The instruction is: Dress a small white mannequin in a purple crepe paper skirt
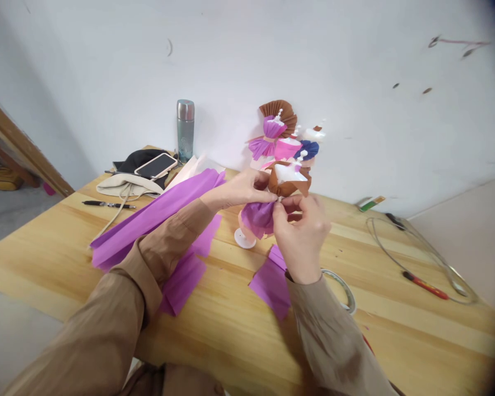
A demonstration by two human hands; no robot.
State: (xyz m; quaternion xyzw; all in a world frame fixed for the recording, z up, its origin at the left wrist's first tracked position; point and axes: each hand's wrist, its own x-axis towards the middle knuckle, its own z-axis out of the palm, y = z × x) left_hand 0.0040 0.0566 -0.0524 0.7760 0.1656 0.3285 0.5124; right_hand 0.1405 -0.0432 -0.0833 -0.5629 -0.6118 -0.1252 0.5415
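Above the middle of the wooden table (239,324), both hands meet on a small gathered purple crepe-paper skirt (258,217) fitted to a little mannequin figure with a round white base (245,238). From the left side, the left hand (241,190) pinches the top of the gathered paper between thumb and fingers; the right hand (301,231) comes up from below, its fingertips closed on the same spot at the figure's waist, so the two hands touch each other there. Just behind them stands a cluster of finished paper dress figures (286,148) in brown, purple, pink, blue and white, near the white wall (355,82). A long folded strip of purple crepe paper (157,212) lies under the left forearm, with smaller cut purple pieces (270,283) under and beside the right wrist. A roll of tape (346,291) sits partly hidden behind the right sleeve. At the far left corner lie a black and beige cloth bag (127,184) with a smartphone (155,165) on it, a pen (107,204) and a steel flask (185,129). To the right lie a wire loop (421,247), a red-handled tool (424,285) and a green glue stick (370,204)
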